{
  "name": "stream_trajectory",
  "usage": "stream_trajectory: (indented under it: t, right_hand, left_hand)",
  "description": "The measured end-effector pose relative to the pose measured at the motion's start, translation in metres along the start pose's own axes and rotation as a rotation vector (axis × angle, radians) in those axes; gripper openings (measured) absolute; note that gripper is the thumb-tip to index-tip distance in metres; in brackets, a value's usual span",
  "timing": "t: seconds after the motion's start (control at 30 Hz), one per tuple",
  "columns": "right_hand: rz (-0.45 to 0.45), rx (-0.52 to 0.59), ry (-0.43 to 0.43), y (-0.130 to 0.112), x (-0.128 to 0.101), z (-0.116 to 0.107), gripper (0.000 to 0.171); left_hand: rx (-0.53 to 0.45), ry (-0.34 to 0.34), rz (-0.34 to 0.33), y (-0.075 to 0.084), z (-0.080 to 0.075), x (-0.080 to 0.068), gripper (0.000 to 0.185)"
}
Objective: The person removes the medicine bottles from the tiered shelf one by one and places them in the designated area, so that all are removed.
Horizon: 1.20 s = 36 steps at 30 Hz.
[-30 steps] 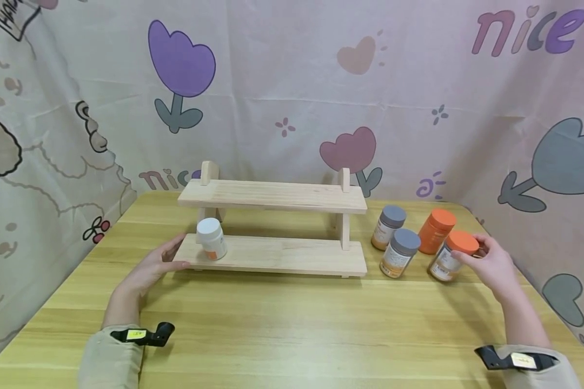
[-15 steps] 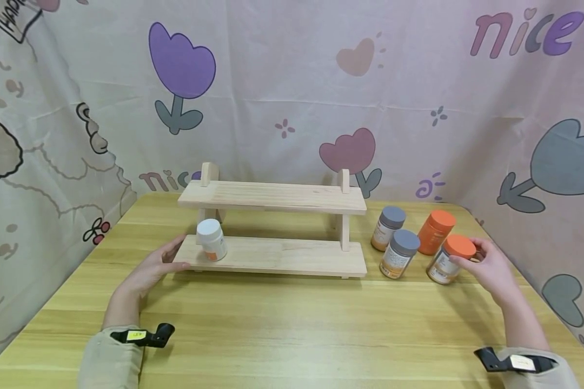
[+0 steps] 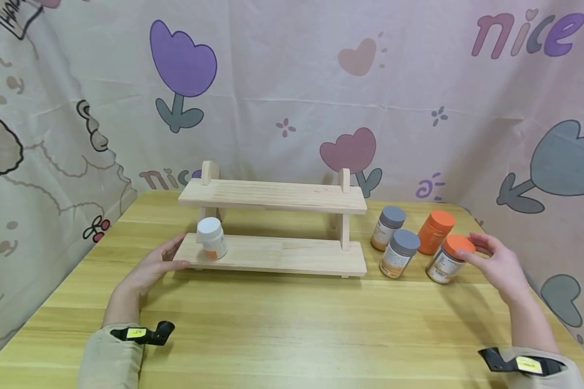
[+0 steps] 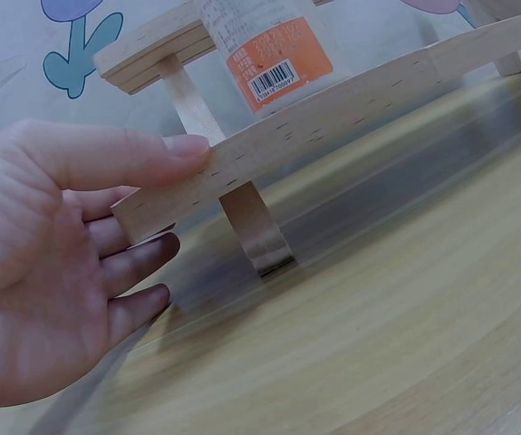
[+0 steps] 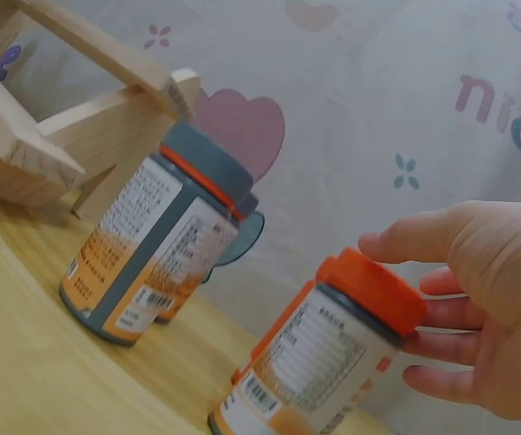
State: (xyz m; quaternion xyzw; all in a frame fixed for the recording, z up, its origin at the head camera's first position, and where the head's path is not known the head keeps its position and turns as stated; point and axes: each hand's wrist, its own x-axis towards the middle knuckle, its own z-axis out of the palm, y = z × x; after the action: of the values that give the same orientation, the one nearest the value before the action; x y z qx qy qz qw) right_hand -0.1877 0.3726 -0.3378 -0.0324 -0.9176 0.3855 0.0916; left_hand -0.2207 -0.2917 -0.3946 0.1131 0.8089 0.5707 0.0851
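My left hand (image 3: 153, 266) holds the left end of a two-tier wooden shelf (image 3: 292, 255). In the left wrist view the thumb lies along the lower board's front edge, with the other fingers behind and below it. A white bottle (image 3: 211, 238) with an orange-and-white label stands at the left of that board. My right hand (image 3: 500, 265) is at an orange-lidded bottle (image 3: 446, 265) on the table, its fingers loosely spread. In the right wrist view the thumb is by the top of the lid (image 5: 371, 292) and the other fingers are alongside its right side.
Two grey-lidded bottles (image 3: 400, 254) stand between the shelf and the orange-lidded one. Behind them is an all-orange bottle (image 3: 436, 232). The wooden table (image 3: 292, 329) backs onto a printed cloth (image 3: 272, 70).
The orange-lidded bottle has shifted slightly left and toward the front. My right hand's fingers have since loosened, and the hand has drawn a little to the right. My left hand has stayed put.
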Motion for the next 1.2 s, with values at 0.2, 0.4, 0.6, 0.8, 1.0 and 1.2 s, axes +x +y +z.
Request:
stream_trajectory:
  t: [0.2, 0.4, 0.6, 0.8, 1.0, 1.2]
  right_hand:
    - [-0.011, -0.012, 0.028, -0.01, 0.002, -0.005, 0.073]
    - [-0.033, 0.001, 0.029, -0.026, 0.002, -0.009, 0.074]
    - [-0.091, 0.034, 0.025, -0.05, 0.004, -0.008, 0.071]
    - [-0.18, 0.111, 0.016, -0.074, 0.007, 0.002, 0.064]
    - [-0.278, 0.23, -0.015, -0.1, 0.012, 0.016, 0.056]
    - [-0.318, 0.253, -0.071, -0.128, 0.016, 0.03, 0.055]
  left_hand:
    - [-0.007, 0.002, -0.003, 0.001, -0.001, 0.001, 0.085]
    - [-0.014, 0.001, -0.004, 0.002, -0.002, 0.001, 0.086]
    - [0.005, 0.008, -0.01, 0.002, -0.002, -0.001, 0.086]
    - [-0.012, 0.003, -0.016, 0.003, -0.001, 0.0, 0.087]
    - [-0.014, 0.004, -0.013, 0.002, 0.0, 0.0, 0.086]
    - [-0.002, 0.005, 0.0, 0.001, 0.0, -0.001, 0.085]
